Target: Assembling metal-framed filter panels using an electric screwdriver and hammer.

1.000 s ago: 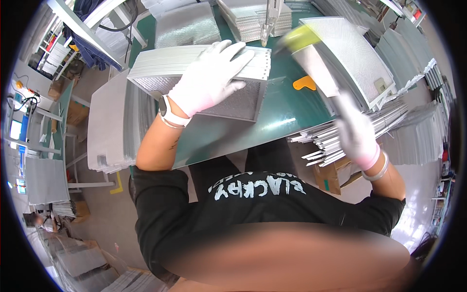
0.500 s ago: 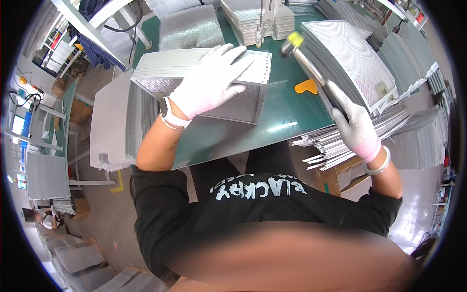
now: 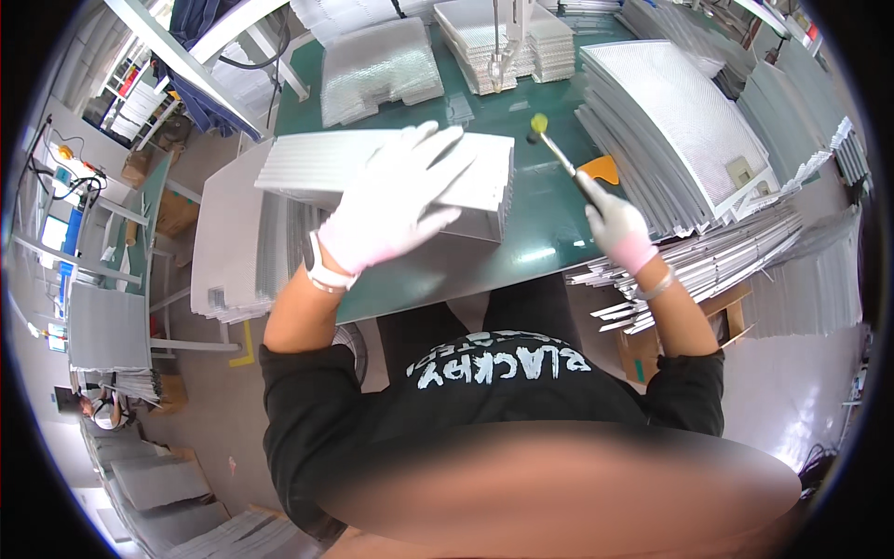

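Observation:
My white-gloved left hand (image 3: 391,207) lies flat with its fingers spread on top of a bundle of white-edged metal frames with mesh faces (image 3: 489,170). The bundle stands on edge on the green table (image 3: 549,228). To its right, my gloved right hand (image 3: 619,231) is closed round the dark grip of a mallet (image 3: 560,156). The mallet has a metal shaft and a small yellow-green and black head. Its head is raised beyond the bundle's right end, apart from it. An orange flat piece (image 3: 600,169) lies beside the shaft.
Mesh panels are stacked at the table's left (image 3: 233,247) and right (image 3: 666,116). White strips (image 3: 652,270) jut out at the front right. Silvery sheets (image 3: 382,70) and another panel stack (image 3: 549,56) lie at the back, near an upright rod (image 3: 496,42). A person (image 3: 107,410) sits far left.
My right hand has moved left and nearer with the mallet, its head now lower beside the bundle. The left hand stays on the frames, whose top now faces more upward. The view has shifted slightly.

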{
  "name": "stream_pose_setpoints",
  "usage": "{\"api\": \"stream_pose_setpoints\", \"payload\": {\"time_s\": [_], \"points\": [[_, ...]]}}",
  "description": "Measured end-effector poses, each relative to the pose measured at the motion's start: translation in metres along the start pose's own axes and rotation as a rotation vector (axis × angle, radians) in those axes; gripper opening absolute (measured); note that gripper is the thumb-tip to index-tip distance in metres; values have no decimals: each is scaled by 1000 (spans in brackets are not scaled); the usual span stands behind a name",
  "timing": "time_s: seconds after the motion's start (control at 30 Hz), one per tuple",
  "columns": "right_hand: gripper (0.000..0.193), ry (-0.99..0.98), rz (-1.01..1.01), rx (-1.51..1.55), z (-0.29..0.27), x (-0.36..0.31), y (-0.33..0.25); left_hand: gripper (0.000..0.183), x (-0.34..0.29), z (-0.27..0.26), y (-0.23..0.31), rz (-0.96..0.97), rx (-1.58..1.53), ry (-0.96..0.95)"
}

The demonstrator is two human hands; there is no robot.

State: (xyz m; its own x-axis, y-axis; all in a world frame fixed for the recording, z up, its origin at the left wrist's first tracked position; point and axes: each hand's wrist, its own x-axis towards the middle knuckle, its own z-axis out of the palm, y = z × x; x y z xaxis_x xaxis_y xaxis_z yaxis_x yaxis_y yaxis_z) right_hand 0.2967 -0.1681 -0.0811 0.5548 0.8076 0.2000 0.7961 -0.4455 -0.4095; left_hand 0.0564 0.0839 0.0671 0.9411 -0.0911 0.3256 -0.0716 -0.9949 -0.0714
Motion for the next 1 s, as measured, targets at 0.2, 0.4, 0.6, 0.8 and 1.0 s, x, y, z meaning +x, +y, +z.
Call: {"api": "stream_pose_setpoints", "payload": {"time_s": [0.2,0.4,0.6,0.8,1.0], "points": [[55,-21,-72,6,21,32,-15,67,-32,-5,29,-23,-35,-58],[52,-173,-873,816,8,66,-102,51,-66,8,47,-7,-33,-41],[39,-112,-1063,841,43,60,-117,30,-92,15,66,22,-113,-51],[45,-95,-1113,870,67,56,-118,24,-124,31,82,-38,-96,-74],[46,-111,-1128,877,68,54,-122,20,-125,29,84,-60,-70,-73]]}}
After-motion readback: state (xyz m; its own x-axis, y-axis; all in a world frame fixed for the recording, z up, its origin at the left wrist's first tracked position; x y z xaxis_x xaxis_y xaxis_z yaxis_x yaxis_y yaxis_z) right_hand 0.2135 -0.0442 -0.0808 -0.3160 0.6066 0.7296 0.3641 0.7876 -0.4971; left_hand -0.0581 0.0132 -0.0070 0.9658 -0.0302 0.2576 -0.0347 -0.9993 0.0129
